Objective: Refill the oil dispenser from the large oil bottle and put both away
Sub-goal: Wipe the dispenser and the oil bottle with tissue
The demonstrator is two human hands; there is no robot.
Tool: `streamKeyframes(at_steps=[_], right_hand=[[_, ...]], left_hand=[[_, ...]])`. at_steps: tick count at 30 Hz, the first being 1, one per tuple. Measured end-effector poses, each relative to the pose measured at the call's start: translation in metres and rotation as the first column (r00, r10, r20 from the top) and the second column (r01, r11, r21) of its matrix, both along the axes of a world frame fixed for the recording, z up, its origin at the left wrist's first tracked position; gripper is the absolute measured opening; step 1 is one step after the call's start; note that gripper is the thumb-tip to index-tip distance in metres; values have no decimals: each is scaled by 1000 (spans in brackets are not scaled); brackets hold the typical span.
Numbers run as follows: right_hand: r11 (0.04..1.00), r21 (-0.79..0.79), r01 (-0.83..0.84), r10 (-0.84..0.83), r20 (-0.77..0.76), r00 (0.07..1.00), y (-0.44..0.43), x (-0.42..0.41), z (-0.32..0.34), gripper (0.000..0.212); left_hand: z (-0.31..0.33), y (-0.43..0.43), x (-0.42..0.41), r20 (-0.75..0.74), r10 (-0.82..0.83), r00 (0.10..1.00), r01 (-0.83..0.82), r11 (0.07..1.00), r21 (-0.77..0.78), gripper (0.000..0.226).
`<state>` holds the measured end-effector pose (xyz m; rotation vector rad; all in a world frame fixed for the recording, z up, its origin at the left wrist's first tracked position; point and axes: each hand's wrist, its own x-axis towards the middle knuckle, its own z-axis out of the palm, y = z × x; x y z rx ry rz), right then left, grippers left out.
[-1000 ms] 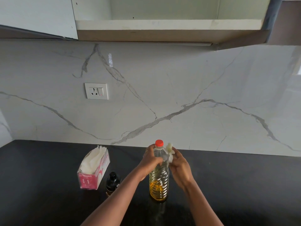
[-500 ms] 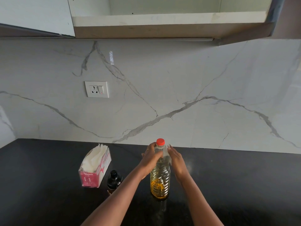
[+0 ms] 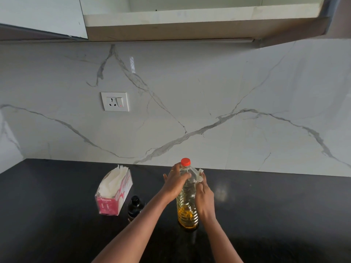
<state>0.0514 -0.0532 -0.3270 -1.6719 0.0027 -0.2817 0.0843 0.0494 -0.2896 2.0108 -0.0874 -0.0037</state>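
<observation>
Head view: a pink box [image 3: 114,192] of white tissues stands on the left part of the black table [image 3: 57,215], its open top facing up. Just right of it, and a little nearer, stands the dispenser [image 3: 134,205], a small dark bottle with a black top, upright and untouched; the left forearm hides its lower right side. On the marble wall [image 3: 247,92] above and behind the box sits a white socket [image 3: 115,101].

Right of the dispenser, the left hand [image 3: 175,182] grips the bottle [image 3: 187,205] at its shoulder, fingers [image 3: 185,175] curled round it just below the red cap [image 3: 185,161]. The bottle stands upright on the table, capped, with yellow oil filling roughly its lower third. On its right side, the right hand [image 3: 204,198] lies against it, nearly straight fingers pressing a white tissue [image 3: 199,176] to the shoulder; the thumb is hidden.
</observation>
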Motion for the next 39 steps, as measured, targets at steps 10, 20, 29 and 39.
streamKeyframes(at_steps=[10, 20, 29, 39], right_hand=[[997, -82, 14, -6, 88, 996, 7, 21, 23, 29], [981, 194, -10, 0, 48, 999, -13, 28, -9, 40], [969, 233, 80, -31, -206, 978, -10, 11, -84, 34], [880, 413, 233, -53, -403, 914, -19, 13, -97, 35]], left_hand=[[-4, -5, 1, 25, -60, 998, 61, 998, -11, 47], [-7, -10, -1, 95, -4, 995, -6, 995, 99, 46], [-12, -10, 5, 144, 8, 990, -39, 976, 212, 54], [-16, -13, 9, 189, 11, 982, -63, 960, 272, 56]])
